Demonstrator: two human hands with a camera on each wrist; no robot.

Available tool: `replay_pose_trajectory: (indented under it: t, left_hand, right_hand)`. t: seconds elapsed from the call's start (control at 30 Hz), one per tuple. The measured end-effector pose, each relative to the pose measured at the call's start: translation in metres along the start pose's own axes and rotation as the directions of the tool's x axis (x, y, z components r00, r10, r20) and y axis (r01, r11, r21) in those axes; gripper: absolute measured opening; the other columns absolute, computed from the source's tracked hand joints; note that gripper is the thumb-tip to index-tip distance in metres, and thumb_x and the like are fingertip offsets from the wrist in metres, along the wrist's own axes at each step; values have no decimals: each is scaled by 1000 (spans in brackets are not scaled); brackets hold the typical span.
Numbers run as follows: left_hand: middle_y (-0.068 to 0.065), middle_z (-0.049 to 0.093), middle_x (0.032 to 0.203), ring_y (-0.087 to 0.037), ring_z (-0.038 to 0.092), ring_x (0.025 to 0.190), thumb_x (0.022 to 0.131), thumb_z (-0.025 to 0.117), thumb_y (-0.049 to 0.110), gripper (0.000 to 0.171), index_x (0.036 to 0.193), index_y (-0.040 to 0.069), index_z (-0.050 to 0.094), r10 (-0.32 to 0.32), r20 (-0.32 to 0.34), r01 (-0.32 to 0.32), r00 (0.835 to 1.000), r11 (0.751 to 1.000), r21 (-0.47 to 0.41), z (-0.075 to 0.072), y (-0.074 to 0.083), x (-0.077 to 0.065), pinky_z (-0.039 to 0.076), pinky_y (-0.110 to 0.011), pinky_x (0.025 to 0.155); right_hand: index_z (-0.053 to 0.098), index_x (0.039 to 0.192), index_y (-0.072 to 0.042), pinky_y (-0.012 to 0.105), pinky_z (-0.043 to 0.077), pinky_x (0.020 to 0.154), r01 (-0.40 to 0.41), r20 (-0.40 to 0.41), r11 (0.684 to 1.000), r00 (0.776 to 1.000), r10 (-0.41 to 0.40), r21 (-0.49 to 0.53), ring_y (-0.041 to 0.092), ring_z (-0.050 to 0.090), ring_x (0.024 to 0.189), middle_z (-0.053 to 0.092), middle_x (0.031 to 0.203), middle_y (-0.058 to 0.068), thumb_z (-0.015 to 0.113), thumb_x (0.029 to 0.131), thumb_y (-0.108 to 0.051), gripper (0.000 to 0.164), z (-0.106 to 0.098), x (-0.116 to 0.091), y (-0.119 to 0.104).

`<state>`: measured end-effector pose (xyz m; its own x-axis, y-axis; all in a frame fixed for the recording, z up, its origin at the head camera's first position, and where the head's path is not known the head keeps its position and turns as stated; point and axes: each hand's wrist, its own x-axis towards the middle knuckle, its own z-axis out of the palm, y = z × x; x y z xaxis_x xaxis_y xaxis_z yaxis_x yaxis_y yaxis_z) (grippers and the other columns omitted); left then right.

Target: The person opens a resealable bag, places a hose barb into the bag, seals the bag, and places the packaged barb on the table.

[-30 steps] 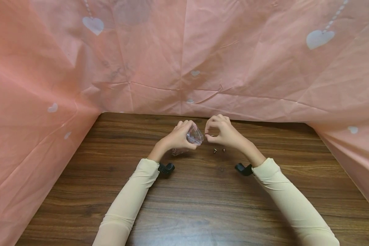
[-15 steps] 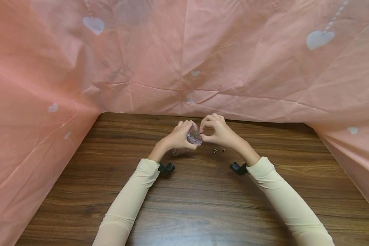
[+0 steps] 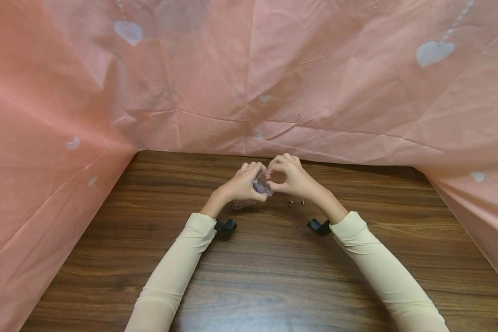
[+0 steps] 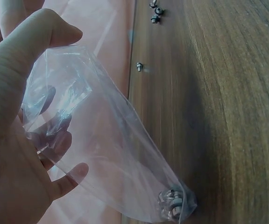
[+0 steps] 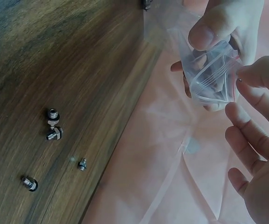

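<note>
My left hand [image 3: 241, 183] grips a clear plastic zip bag [image 4: 118, 140] near its mouth, thumb on one side and fingers on the other. Several small metal threaded fittings [image 4: 173, 203] lie gathered in the bag's bottom corner. At the bag's open mouth is my right hand [image 3: 291, 179], thumb and index finger pinched together. Between those fingertips only a tiny dark tip of a small metal fitting [image 5: 239, 80] shows; the rest of it is hidden.
Several loose metal fittings [image 5: 54, 134] lie on the dark wood table [image 3: 249, 267], to the right of the bag in the head view. A pink cloth [image 3: 207, 83] with white hearts hangs behind the table and along both sides.
My right hand has moved left to the bag's mouth, its pinched fingertips now overlapping the opening. The left hand and bag stay nearly in place.
</note>
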<state>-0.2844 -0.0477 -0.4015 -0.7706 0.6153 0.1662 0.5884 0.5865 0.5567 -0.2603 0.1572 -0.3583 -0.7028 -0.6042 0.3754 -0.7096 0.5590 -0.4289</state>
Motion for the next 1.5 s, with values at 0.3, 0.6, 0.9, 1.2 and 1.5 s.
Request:
replay_pose_trajectory:
  t: [0.3, 0.6, 0.9, 1.2, 1.5]
  left_hand:
    - [-6, 55, 113, -24, 42, 103, 72, 84, 27, 59, 120, 15, 51, 10, -10, -10, 1000, 1000, 19, 1, -1, 2, 36, -35, 88]
    - [-6, 56, 117, -25, 43, 107, 72, 84, 26, 61, 122, 15, 51, 4, -8, -4, 1000, 1000, 11, 1, -1, 2, 38, -38, 93]
    - [-6, 53, 110, -24, 42, 103, 73, 85, 25, 57, 118, 14, 50, 8, -19, -8, 1000, 1000, 3, 0, -1, 1, 36, -36, 91]
    - [-7, 51, 109, -24, 41, 102, 73, 85, 25, 57, 117, 13, 50, 5, -22, -4, 1000, 1000, 6, 0, -1, -1, 36, -35, 90]
    - [-6, 51, 107, -24, 41, 102, 72, 85, 25, 56, 115, 14, 50, -1, -30, 1, 1000, 1000, 6, 0, -1, -1, 36, -35, 89]
  right_hand:
    - [73, 92, -10, 47, 29, 96, -15, 1, 1000, 1000, 15, -7, 26, 51, 102, 66, 104, 7, 79, 82, -10, 12, -2, 1, -2]
    - [73, 91, -11, 48, 29, 94, -20, 0, 999, 1000, 20, -28, 26, 50, 100, 67, 104, 7, 79, 81, -11, 12, -4, -3, 1]
    - [72, 89, -11, 48, 29, 93, -34, 1, 997, 999, 34, -64, 27, 50, 98, 67, 103, 9, 80, 80, -9, 12, -8, -12, 7]
    - [72, 88, -12, 47, 29, 90, -66, 40, 994, 997, 70, -88, 28, 50, 98, 66, 103, 9, 80, 82, -9, 10, -13, -28, 17]
    - [71, 86, -14, 53, 29, 93, -98, 75, 986, 991, 109, -135, 27, 49, 97, 66, 101, 7, 80, 82, -8, 12, -16, -48, 33]
